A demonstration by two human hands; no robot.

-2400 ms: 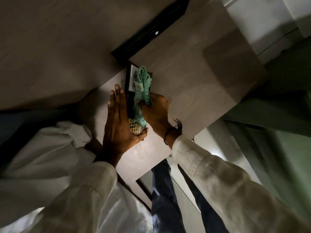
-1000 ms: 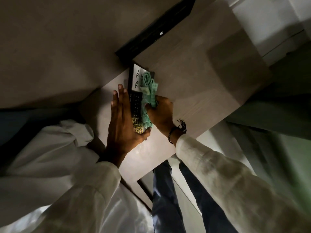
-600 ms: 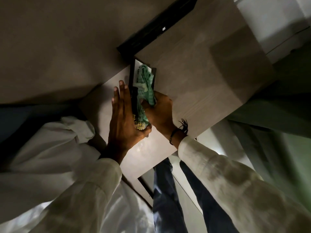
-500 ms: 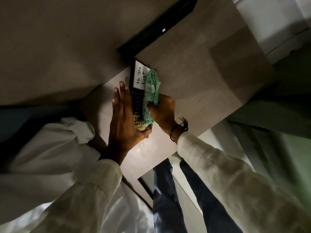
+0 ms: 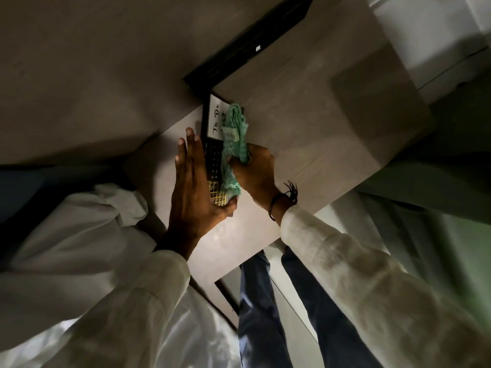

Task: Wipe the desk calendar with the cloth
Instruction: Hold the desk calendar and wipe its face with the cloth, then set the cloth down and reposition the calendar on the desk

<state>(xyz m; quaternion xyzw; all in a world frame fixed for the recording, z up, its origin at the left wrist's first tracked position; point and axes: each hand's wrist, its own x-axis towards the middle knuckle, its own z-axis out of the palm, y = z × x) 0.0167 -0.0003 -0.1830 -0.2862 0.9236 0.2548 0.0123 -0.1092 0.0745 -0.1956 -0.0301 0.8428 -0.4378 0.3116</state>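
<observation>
Your right hand [image 5: 255, 171] is closed around the bunched green cloth [image 5: 233, 147], pressing it against the face of the desk calendar [image 5: 214, 144], which stands on the pale wooden desk [image 5: 305, 134] close to the wall corner, just below a dark bar [image 5: 239, 51] mounted there. Half a second ago the cloth sat about the same place; a moment before that it had ridden up over the white "To Do" panel and hidden the lettering. Now the lettering shows again at the top left, so you have drawn the cloth back down and to the right side of the face: a back-and-forth stroke, not a single pass. Your left hand [image 5: 194, 189] lies flat, fingers together and extended along the calendar's left edge, thumb hooked under the gold-gridded lower end, bracing it so the rubbing does not push it over. It has barely shifted across the last couple of seconds, which suggests the brace is working. You appear to be mid-wipe, with the right half and upper panel covered at least once. The dark strip of the face next to your left fingers looks to be the part least reached, so it probably wants the next strokes. The light is dim, so how clean the surface is cannot be judged.
</observation>
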